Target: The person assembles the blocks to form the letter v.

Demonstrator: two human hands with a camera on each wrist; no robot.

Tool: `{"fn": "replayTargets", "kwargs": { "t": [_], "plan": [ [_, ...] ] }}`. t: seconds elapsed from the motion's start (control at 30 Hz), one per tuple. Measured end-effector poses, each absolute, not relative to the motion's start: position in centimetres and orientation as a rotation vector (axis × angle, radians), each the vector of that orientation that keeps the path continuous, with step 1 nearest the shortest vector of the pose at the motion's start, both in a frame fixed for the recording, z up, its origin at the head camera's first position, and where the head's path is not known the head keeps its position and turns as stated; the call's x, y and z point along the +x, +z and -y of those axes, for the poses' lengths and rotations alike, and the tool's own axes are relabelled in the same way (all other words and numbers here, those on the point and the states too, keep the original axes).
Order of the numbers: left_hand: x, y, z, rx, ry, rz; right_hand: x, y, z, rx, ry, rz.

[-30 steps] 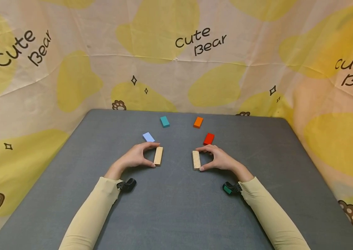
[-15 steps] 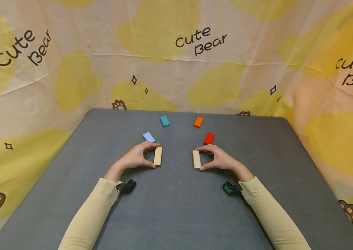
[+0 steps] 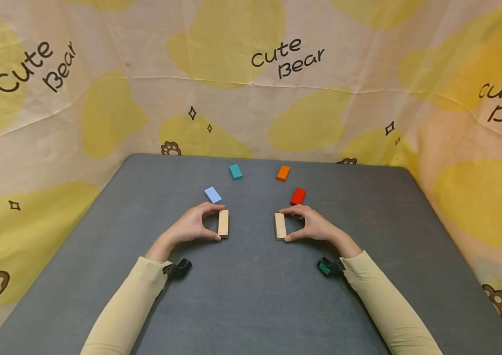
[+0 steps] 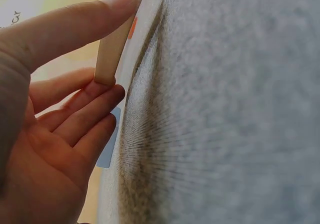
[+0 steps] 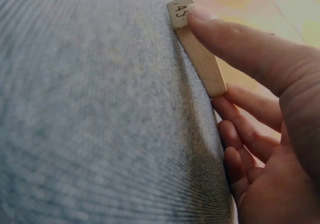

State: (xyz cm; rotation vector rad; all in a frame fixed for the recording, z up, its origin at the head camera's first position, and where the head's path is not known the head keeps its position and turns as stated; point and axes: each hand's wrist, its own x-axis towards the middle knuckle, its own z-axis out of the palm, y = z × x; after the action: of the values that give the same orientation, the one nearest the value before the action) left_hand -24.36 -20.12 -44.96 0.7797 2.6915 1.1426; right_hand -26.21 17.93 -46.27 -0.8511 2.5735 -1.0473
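Observation:
My left hand (image 3: 191, 225) pinches a plain wooden block (image 3: 223, 224) by its two ends, thumb at the near end and fingertips at the far end. In the left wrist view that wooden block (image 4: 112, 51) appears raised slightly off the cloth. My right hand (image 3: 315, 225) holds a second wooden block (image 3: 280, 227) the same way, at its ends. The right wrist view shows this block (image 5: 202, 61) against the grey surface, with "45" marked on its near end. A gap separates the two blocks, which stand roughly parallel.
Beyond the left hand lie a light blue block (image 3: 213, 194) and a teal block (image 3: 235, 172). A red block (image 3: 298, 196) lies just past the right hand, an orange block (image 3: 283, 173) farther back. The grey table (image 3: 251, 296) meets a printed yellow curtain (image 3: 251, 118).
The left hand's wooden block has shifted slightly left and nearer and turned more upright in the head view. The right hand and its block have stayed nearly still.

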Motion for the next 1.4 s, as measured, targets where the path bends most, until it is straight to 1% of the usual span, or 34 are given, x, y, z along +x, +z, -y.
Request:
{"fn": "replayTargets", "kwargs": {
  "t": [0.23, 0.4, 1.4],
  "plan": [
    [-23.4, -44.5, 19.9, 0.766, 1.194, -2.679, -26.2, -46.2, -18.0, -0.853, -1.048, -2.575],
    [-23.4, -45.0, 20.0, 0.763, 1.177, -2.698, -26.2, -46.2, -18.0, -0.861, -1.059, -2.575],
    [-21.2, -45.0, 19.9, 0.766, 1.179, -2.743, -26.1, -46.3, -17.9, -0.863, -1.064, -2.567]
  ]
}}
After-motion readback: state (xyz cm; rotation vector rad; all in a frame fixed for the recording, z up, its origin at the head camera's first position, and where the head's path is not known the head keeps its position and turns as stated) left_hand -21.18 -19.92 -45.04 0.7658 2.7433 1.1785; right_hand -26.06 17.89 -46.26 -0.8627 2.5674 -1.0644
